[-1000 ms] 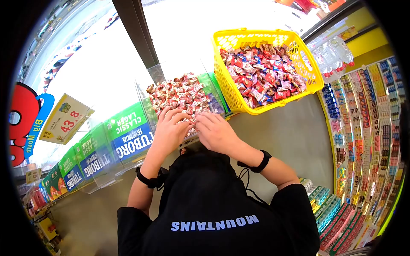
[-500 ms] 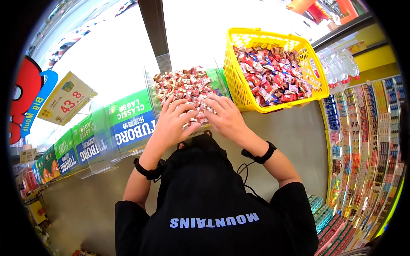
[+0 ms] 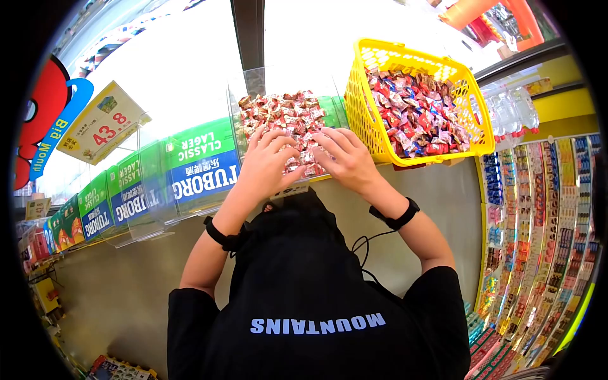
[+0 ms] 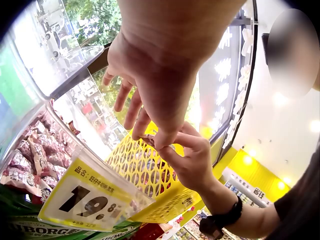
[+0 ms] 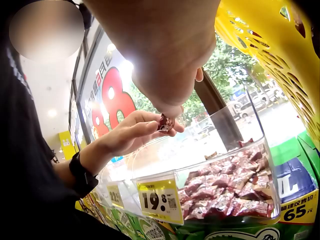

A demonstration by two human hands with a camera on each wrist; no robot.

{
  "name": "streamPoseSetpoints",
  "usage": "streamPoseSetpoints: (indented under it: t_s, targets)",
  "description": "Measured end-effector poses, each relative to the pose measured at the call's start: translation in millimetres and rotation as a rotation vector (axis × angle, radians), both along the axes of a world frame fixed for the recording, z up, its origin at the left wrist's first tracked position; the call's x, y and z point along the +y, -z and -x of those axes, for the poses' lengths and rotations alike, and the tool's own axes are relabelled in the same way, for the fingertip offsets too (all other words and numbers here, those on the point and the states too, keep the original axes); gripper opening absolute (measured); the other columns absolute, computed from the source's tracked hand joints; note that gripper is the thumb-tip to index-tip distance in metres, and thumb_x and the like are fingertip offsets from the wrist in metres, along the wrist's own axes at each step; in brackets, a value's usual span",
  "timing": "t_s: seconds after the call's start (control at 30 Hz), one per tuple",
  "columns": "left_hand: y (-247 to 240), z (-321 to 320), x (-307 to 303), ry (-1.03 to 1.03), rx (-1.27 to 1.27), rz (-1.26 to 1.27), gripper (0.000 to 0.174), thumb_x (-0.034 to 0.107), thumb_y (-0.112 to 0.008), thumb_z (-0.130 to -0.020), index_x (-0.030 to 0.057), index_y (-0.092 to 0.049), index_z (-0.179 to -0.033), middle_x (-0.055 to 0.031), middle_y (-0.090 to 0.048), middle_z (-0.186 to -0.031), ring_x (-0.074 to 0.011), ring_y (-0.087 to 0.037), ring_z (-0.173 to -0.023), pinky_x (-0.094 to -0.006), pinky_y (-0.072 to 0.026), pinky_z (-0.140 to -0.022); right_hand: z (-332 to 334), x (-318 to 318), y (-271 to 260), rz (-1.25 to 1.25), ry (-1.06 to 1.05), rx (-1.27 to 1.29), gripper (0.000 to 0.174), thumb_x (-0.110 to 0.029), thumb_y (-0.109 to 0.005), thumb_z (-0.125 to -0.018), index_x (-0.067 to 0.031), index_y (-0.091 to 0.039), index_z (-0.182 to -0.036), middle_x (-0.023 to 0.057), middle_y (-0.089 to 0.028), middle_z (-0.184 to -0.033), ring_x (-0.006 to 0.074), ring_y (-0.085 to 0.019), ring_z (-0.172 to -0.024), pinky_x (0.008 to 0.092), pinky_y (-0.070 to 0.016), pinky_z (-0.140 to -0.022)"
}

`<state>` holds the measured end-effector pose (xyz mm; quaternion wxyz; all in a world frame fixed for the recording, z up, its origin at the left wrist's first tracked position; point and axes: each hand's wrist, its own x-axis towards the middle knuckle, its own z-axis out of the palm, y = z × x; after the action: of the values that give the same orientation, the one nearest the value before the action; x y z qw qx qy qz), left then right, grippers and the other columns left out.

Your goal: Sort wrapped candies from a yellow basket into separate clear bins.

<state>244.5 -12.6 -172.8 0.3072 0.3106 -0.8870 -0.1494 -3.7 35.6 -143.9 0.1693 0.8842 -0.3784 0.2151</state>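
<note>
Both hands are over a clear plastic bin [image 3: 235, 107] of wrapped candies [image 3: 278, 111]. My left hand [image 3: 269, 168], on the bin's left side, has a dark red wrapped candy [image 5: 165, 122] between thumb and fingers, as the right wrist view shows. My right hand [image 3: 347, 161] faces it from the right, its fingers bent loosely and a gap left between its thumb and index finger. In the left wrist view, the right fingertips [image 4: 186, 129] come right beside the left thumb, which partly hides the candy [image 4: 148, 140].
A yellow basket [image 3: 487, 136] full of wrapped candies stands right of the bin. Green and blue beer cartons [image 3: 202, 161] line the left, with clear panels before them. A price tag [image 5: 160, 201] hangs on the bin's front. Packed shelves [image 3: 538, 221] fill the far right.
The two hands have parted slightly from when their fingertips met over the candies. The head view has shifted, so bin and basket appear farther right.
</note>
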Motion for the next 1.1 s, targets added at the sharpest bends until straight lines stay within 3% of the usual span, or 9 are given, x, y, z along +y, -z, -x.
streamPoseSetpoints:
  t_s: [0.17,0.37,0.43,0.67,0.9,1.1]
  targets:
    - [15,15,-7,-0.015,-0.144,0.052,0.027,0.034,-0.088,-0.08,0.0104,-0.081,-0.091,-0.0056,-0.072,-0.123,-0.0295,-0.059,-0.133,-0.0581,-0.032,-0.128,9,15,-12,-0.059,0.076,0.045,0.023,-0.011,-0.077,-0.086,-0.0033,-0.076,-0.108,0.0134,-0.068,-0.135,0.0322,-0.065,-0.129,0.0482,-0.0543,-0.106]
    - [13,37,-13,0.025,-0.464,0.051,0.033,0.039,-0.085,-0.082,0.0082,-0.084,-0.095,-0.0073,-0.071,-0.128,-0.03,-0.054,-0.14,-0.0593,-0.0269,-0.13,7,60,-39,-0.124,0.097,0.02,0.021,-0.009,-0.076,-0.085,-0.0031,-0.075,-0.105,0.0163,-0.068,-0.135,0.033,-0.065,-0.13,0.0489,-0.0533,-0.109]
    - [21,43,-14,0.006,-0.47,0.061,0.033,0.038,-0.085,-0.081,0.0084,-0.084,-0.096,-0.008,-0.071,-0.13,-0.0311,-0.053,-0.141,-0.0595,-0.0272,-0.129,4,74,-54,-0.129,0.111,0.018,0.015,-0.01,-0.072,-0.089,-0.0028,-0.073,-0.102,0.0161,-0.07,-0.133,0.0311,-0.066,-0.129,0.0472,-0.0526,-0.109]
    - [34,55,-12,-0.066,-0.545,-0.079,0.043,0.04,-0.09,-0.077,0.0067,-0.083,-0.104,-0.0099,-0.068,-0.138,-0.0332,-0.051,-0.145,-0.0608,-0.0256,-0.13,19,113,-77,-0.172,0.151,0.001,0.014,-0.009,-0.074,-0.089,-0.0036,-0.073,-0.101,0.0141,-0.071,-0.133,0.0304,-0.066,-0.13,0.0507,-0.053,-0.111]
    - [40,55,-7,-0.157,-0.443,0.005,0.041,0.038,-0.09,-0.079,0.0089,-0.083,-0.107,-0.0095,-0.067,-0.138,-0.0329,-0.052,-0.143,-0.0622,-0.0268,-0.129,66,114,-88,-0.158,0.169,-0.07,0.015,-0.007,-0.074,-0.088,-0.0041,-0.075,-0.103,0.0132,-0.072,-0.131,0.0301,-0.069,-0.127,0.05,-0.0535,-0.111]
    - [-6,76,-4,-0.206,-0.259,0.018,0.034,0.021,-0.083,-0.089,0.0108,-0.076,-0.121,-0.0106,-0.067,-0.138,-0.0363,-0.056,-0.139,-0.0578,-0.0369,-0.124,139,99,-95,-0.121,0.206,-0.174,0.022,-0.006,-0.078,-0.083,-0.0041,-0.076,-0.105,0.0141,-0.072,-0.132,0.0323,-0.068,-0.127,0.0509,-0.054,-0.11]
